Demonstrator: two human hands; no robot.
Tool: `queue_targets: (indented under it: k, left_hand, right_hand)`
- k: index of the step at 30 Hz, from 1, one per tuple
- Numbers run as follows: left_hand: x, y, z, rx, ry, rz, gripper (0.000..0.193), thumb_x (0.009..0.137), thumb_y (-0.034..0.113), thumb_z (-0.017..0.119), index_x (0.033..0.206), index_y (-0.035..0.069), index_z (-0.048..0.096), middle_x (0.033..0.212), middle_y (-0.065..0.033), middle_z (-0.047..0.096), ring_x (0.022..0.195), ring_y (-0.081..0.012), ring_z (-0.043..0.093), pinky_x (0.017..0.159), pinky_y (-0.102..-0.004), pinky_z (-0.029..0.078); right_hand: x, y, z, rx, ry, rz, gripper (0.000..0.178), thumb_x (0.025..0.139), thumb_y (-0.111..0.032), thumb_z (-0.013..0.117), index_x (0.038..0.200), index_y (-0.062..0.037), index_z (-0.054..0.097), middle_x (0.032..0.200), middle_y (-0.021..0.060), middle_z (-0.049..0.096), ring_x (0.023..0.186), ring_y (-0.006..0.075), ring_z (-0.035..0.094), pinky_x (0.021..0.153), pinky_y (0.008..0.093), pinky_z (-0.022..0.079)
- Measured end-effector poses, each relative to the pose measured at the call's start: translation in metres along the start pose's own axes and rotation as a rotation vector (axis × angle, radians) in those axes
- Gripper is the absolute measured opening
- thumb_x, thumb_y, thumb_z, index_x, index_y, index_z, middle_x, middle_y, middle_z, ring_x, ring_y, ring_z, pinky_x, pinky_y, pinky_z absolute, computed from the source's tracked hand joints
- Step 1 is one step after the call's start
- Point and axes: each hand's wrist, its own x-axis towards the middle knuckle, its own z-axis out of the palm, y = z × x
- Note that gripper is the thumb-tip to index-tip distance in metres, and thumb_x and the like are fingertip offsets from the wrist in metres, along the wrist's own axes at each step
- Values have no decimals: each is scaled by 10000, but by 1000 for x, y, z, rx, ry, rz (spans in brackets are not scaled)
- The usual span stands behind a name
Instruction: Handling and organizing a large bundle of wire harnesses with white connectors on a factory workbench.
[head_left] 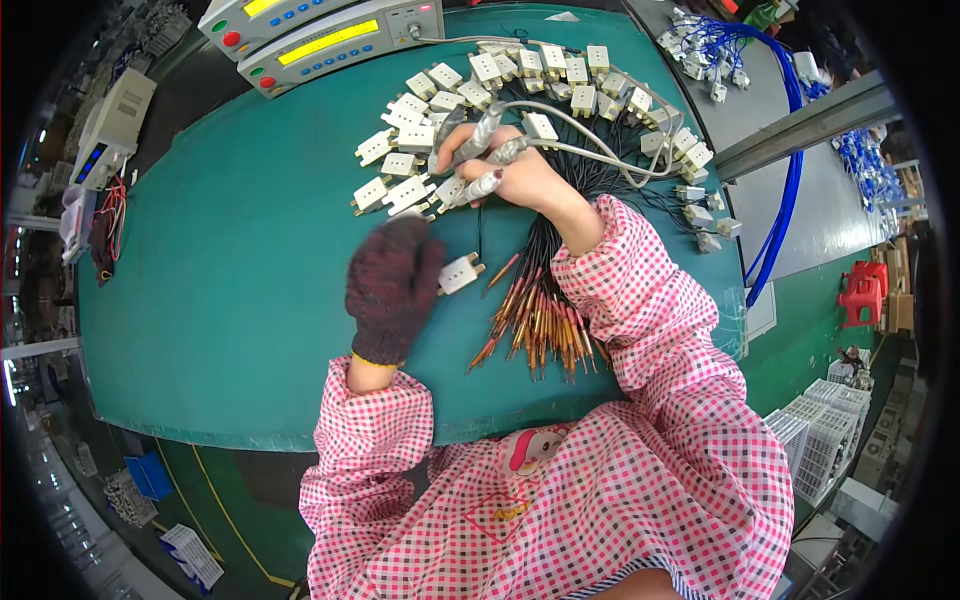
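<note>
On the green bench (230,250), the gloved left hand (392,285) pinches one white plug block (461,272) just beside the fanned bundle of black wires (545,250) with copper tips (535,325). The block looks light, rigid and smooth — best held by its flat sides, since the thin lead bends easily and could snag its neighbours. The bare right hand (505,175) has its fingers clenched around grey test probes (485,150), touching other blocks in the fan (410,165). The glove is motion-blurred — its fingertips and exact grip are hard to make out. The tester boxes (330,35) are cut off at the top edge.
</note>
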Motion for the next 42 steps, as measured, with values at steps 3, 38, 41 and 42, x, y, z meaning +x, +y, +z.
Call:
queue_targets:
  k: [3,38,41,42]
  left_hand:
    - [1,-14,2,236,323,2,404,784,198,685,1146,70,558,1015,-170,604,911,-328,596,763,-442,480]
    - [-16,-31,-2,-1299,-343,-743,556,887,282,613,1356,78,395,1101,-57,586,849,-144,589,688,-258,507]
    - [-13,-31,-3,-1295,-401,-775,586,876,282,630,1362,70,382,1114,-70,582,882,-155,593,702,-267,514]
    - [-13,-30,-2,-1283,-394,-782,593,875,283,632,1365,66,376,1117,-75,581,883,-159,593,700,-269,514]
  right_hand:
    - [2,0,3,59,167,-60,183,775,6,511,912,-2,632,708,37,579,543,80,550,472,214,454]
    - [-7,0,9,-36,-408,-75,264,731,-71,516,954,-41,654,814,48,605,601,104,550,490,223,438]
    - [-7,0,9,-50,-393,-58,273,721,-69,514,951,-47,659,811,49,606,597,102,548,488,222,436]
    - [-8,-1,8,-50,-385,-58,276,716,-69,515,949,-49,661,806,49,607,597,101,549,486,223,436]
